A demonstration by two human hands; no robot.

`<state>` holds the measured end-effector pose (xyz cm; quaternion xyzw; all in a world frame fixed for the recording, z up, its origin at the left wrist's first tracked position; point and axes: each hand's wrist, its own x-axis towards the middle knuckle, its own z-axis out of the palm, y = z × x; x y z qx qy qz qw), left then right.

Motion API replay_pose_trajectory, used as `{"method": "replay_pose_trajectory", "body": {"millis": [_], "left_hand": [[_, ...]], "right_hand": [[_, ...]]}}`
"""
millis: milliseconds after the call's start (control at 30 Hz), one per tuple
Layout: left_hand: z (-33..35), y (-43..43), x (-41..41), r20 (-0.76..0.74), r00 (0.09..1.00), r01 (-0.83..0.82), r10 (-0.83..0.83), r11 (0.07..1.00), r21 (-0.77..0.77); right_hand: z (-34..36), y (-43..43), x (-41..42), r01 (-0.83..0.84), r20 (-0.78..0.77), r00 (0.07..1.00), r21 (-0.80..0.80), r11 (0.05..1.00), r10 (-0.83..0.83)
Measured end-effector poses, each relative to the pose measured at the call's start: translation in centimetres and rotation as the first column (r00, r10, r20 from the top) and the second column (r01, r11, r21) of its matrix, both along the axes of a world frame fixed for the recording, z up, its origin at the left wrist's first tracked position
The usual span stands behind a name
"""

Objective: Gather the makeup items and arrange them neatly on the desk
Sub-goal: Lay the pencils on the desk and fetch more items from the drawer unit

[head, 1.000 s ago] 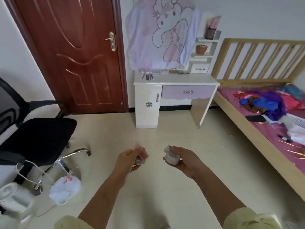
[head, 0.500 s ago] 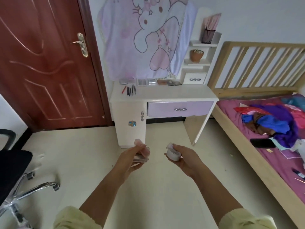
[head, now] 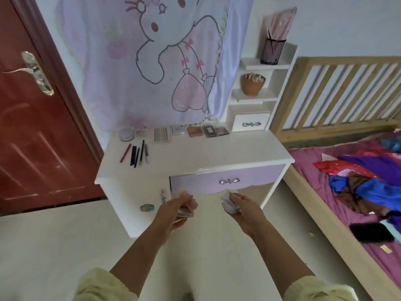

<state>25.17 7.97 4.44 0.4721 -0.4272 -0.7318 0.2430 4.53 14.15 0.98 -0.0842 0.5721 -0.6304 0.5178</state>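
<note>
Near the white desk's point(head: 206, 157) front edge, the left hand point(head: 171, 213) gripped flat pink compacts point(head: 188, 205); the right hand point(head: 246, 210) clutched a round white jar point(head: 229, 204).

A red-brown door point(head: 32, 127) stood left of a white wall point(head: 347, 22) hung with a lilac cartoon cloth point(head: 152, 61). Beneath it sat the white surface point(head: 217, 153) with a lilac drawer point(head: 227, 181) and small shelves point(head: 267, 66) at its right rear corner. A wooden bed point(head: 347, 61) stood just beside it on the pale floor point(head: 54, 246).
</note>
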Motion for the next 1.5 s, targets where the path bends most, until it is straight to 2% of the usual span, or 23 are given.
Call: {"method": "replay_pose_trajectory", "body": {"millis": [67, 233, 333, 433, 700, 833, 967, 1133, 1233, 1333, 1500], "left_hand": [[0.5, -4.1, -2.2, 0.01, 1.0, 0.002, -0.002, 1.0, -0.01], [-0.7, -13.0, -6.9, 0.045, 0.998, -0.033, 0.033, 0.999, -0.003], [-2.6, -18.2, -9.4, 0.076, 0.993, -0.091, 0.088, 0.995, 0.033], [-4.8, -23.7, -12.0, 0.117, 0.977, -0.184, 0.176, 0.981, 0.058], [-7.9, -33.8, -16.1, 0.274, 0.924, -0.292, 0.268, 0.955, 0.051], [-8.7, -37.8, -17.3, 0.374, 0.891, -0.274, 0.258, 0.962, -0.011], [-9.2, -40.9, -17.7, 0.443, 0.876, -0.196, 0.192, 0.98, -0.037], [-9.1, -43.7, -17.8, 0.515, 0.854, -0.055, 0.08, 0.997, -0.062], [-9.6, -44.8, -17.5, 0.547, 0.831, -0.066, 0.099, 0.995, -0.08], [-10.2, -44.7, -17.4, 0.583, 0.801, -0.099, 0.134, 0.991, -0.092], [-9.6, -44.2, -17.7, 0.653, 0.725, -0.126, 0.218, 0.975, -0.186]], "right_hand": [[0.1, -3.8, -2.4, 0.003, 0.0, 1.0, -0.001, 1.0, -0.003], [0.8, -11.9, -6.7, -0.127, 0.038, 0.991, -0.016, 0.992, 0.127], [0.9, -17.6, -8.6, -0.243, 0.057, 0.968, -0.049, 0.969, 0.245], [-0.7, -24.2, -11.1, -0.253, 0.121, 0.96, -0.025, 0.967, 0.254], [-5.0, -37.5, -16.9, -0.367, 0.007, 0.925, 0.274, 0.889, 0.379], [-6.8, -42.7, -16.6, -0.379, -0.237, 0.844, 0.373, 0.847, 0.482], [-8.1, -46.4, -15.7, -0.431, -0.367, 0.734, 0.398, 0.81, 0.571], [-9.1, -48.6, -14.6, -0.472, -0.423, 0.673, 0.386, 0.793, 0.606], [-9.2, -49.4, -14.1, -0.481, -0.459, 0.645, 0.378, 0.791, 0.611], [-9.2, -49.5, -13.4, -0.491, -0.476, 0.633, 0.364, 0.792, 0.611], [-9.3, -48.8, -13.1, -0.483, -0.447, 0.68, 0.322, 0.814, 0.581]]}}
